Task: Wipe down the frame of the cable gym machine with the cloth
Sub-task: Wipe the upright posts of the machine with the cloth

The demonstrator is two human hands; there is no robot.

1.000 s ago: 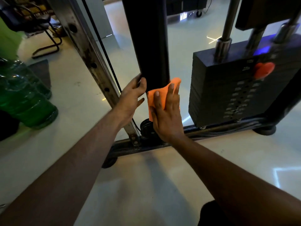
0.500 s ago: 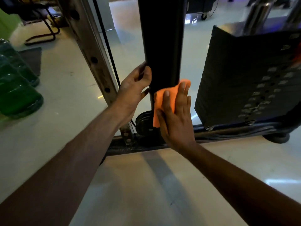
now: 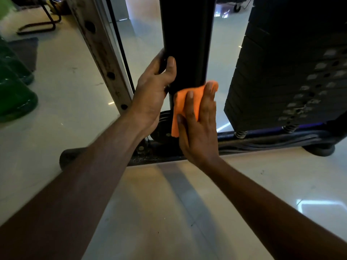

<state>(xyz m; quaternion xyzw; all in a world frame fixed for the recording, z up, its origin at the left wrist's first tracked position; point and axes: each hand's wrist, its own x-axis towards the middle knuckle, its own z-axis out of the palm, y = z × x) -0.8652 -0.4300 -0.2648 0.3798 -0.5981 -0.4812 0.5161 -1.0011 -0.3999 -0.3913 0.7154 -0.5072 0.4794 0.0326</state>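
Note:
A black upright post [image 3: 187, 40] of the cable machine's frame rises in the middle of the view. My left hand [image 3: 154, 92] grips its left edge, thumb on the front face and fingers curled behind. My right hand [image 3: 197, 124] presses an orange cloth [image 3: 185, 104] flat against the post's lower front with straight fingers. The cloth hangs down to the post's foot. Below runs the black base bar [image 3: 262, 139] on the floor.
A bare metal rail with holes [image 3: 101, 53] slants at the left, a black cable [image 3: 120, 45] beside it. The black weight stack [image 3: 293, 72] stands at the right on springs. Green water bottles [image 3: 15, 94] sit far left, a chair base [image 3: 37, 27] behind. A pulley [image 3: 163, 126] sits at the post's foot.
The view has come closer to the post. My right hand has slid the cloth slightly down the post, and my left hand keeps its grip on the edge.

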